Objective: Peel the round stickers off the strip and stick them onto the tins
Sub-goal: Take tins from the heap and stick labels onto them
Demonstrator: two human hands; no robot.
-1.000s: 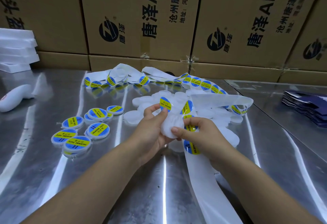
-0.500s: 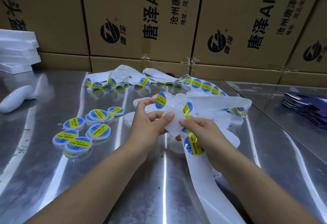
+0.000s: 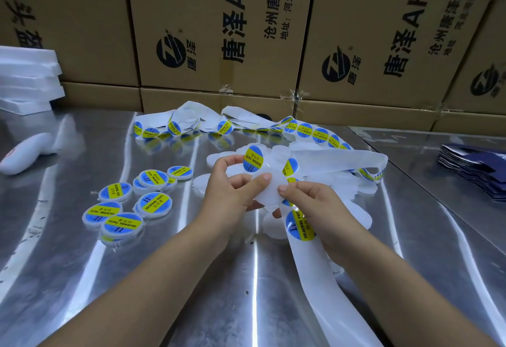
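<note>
Blank tin (image 3: pixel 269 196): held just above the table's middle, its face tilted toward the camera, with no sticker on it yet.
Peeled sticker (image 3: pixel 253 159): free of the backing, at 11 o'clock of the tin and just off its rim.
Left hand (image 3: pixel 232 190): thumb pressed on the tin's face with fingers curled beneath, and the index fingertip carries the sticker by its edge.
Right hand (image 3: pixel 315 204): thumb and fingers pinch the tin's rim at 3 o'clock. The strip (image 3: pixel 323 278) runs under its palm, and how it is held there I cannot tell.
Risk, placement: held by one edge only, the sticker could land off-centre or crease if it touches down before it is lined up.
Risk, adhesive: the loose edge may fold onto the finger or onto itself.
Risk, strip: its empty tail trails toward 5 o'clock, and a tug there could jerk the right hand.
Count, labelled tins (image 3: pixel 154 204): seven tops show at 9 o'clock, some overlapping, so others may be hidden.
Count, spare blanks (image 3: pixel 361 218): a heaped pile from 1 to 4 o'clock, too overlapped to count.
Count, stickers on the strip: roughly a dozen, mostly at 12 o'clock.
Table (image 3: pixel 191 278): shiny metal.
Cartons (image 3: pixel 219 31): four printed faces stacked at 12 o'clock.
Foam slabs (image 3: pixel 27 81): a stack at 10 o'clock, with one white bottle-like object (image 3: pixel 24 152) below it.
Dark blue stack (image 3: pixel 476 171): at 3 o'clock.
</note>
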